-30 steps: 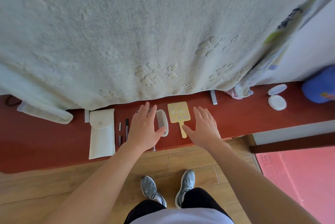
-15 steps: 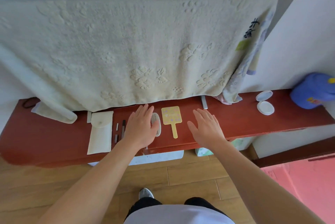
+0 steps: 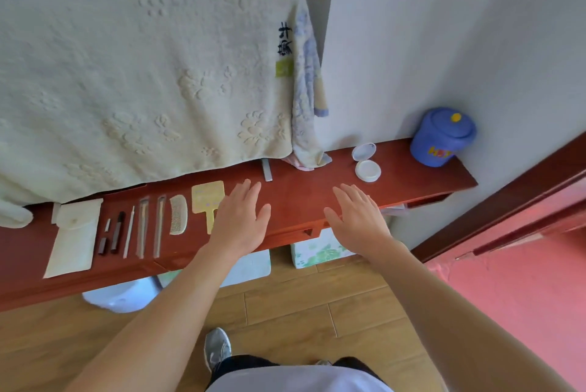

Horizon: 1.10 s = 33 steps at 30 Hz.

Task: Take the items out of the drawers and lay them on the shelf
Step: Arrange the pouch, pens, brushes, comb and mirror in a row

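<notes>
Both hands have shifted rightward along the red shelf [image 3: 295,198], and the left hand [image 3: 239,220] no longer covers the comb [image 3: 177,215]. Bare shelf top lies open between the hands, from front edge to wall. A cream towel [image 3: 142,90] overhangs the rear edge at left. In a row from the left lie a white pouch [image 3: 74,234], dark pencils [image 3: 111,234], a thin white stick [image 3: 129,231], two metal tools [image 3: 142,226], the comb and a yellow hand mirror [image 3: 207,198]. The left hand, fingers straight, spread and empty, sits just right of the mirror's handle. A grey strip [image 3: 267,169] lies just past its fingertips. The right hand [image 3: 356,220] is likewise flat and empty. An open white compact [image 3: 366,163] lies apart beyond its fingertips. A blue jar [image 3: 442,138] stands near the shelf's right end.
</notes>
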Available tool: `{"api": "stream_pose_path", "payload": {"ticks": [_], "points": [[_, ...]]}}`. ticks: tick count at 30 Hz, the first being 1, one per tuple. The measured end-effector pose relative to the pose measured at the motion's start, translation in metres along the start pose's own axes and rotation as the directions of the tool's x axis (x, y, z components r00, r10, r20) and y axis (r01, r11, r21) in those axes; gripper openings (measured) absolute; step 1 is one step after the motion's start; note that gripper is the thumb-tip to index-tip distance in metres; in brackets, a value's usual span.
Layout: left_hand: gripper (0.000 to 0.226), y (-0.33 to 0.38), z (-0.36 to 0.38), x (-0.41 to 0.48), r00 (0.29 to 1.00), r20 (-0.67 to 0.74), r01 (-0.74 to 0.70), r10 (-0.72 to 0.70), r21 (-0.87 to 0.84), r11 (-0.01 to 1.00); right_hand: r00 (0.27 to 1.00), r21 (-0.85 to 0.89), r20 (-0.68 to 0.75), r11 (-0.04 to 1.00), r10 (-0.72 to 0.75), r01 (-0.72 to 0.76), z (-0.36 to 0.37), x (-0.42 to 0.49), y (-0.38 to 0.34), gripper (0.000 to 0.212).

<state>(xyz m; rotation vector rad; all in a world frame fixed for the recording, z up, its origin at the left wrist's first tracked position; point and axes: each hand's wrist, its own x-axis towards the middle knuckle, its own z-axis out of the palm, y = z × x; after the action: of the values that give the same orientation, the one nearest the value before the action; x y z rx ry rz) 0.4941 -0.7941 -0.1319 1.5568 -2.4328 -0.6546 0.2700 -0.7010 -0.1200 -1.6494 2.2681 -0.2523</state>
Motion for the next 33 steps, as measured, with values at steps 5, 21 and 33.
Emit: {"api": "stream_pose_path", "payload": {"ticks": [5,21,33], "points": [[0.056,0.047,0.013,0.020,0.997,0.024,-0.067,0.067,0.015,0.998,0.999,0.006,-0.023,0.999,0.045,-0.045,-0.026,-0.003,0.049,0.060],[0.058,0.119,0.066,0.149,0.969,0.113,-0.211,0.220,-0.085,0.974,0.968,0.039,-0.046,0.968,0.248,-0.246,-0.058,0.083,0.152,0.065],[0.062,0.153,0.112,0.184,0.987,0.153,0.077,-0.058,-0.122,0.989,0.981,0.099,0.178,0.991,0.073,-0.091,-0.063,0.180,0.229,0.070]]}}
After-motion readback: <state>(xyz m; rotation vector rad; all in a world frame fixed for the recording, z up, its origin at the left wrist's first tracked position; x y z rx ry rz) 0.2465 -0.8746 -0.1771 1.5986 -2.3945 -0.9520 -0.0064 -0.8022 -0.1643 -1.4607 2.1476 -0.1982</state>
